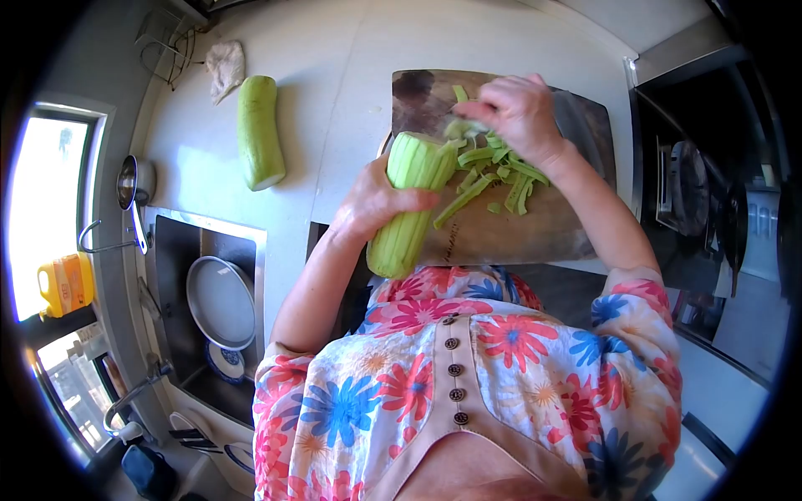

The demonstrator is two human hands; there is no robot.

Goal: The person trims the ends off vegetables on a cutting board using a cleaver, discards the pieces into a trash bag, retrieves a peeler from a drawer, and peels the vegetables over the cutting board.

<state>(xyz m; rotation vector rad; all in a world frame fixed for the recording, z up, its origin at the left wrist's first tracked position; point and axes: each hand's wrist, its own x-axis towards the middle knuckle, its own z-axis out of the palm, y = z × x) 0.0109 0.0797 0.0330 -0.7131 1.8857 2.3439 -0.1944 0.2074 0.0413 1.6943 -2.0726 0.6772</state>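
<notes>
A long pale-green gourd (411, 179), partly stripped of skin in lengthwise bands, is tilted over the near-left edge of the cutting board (501, 238). My left hand (378, 200) is wrapped round its middle, thumb across the front. Just beyond the gourd's upper end, my right hand (520, 113) is closed in a grip. Motion blur at its fingertips hides what it holds. Under that hand, several green peel strips (501, 167) lie heaped on the board, and one strip trails beside the gourd's cut top.
Another green gourd (259, 134) lies on the counter to the left, near a crumpled cloth (225, 68). The sink (171, 288) holds a round grey pan (220, 302) and a small dish (225, 361). A ladle (134, 184) hangs by the window near a yellow jug (65, 285).
</notes>
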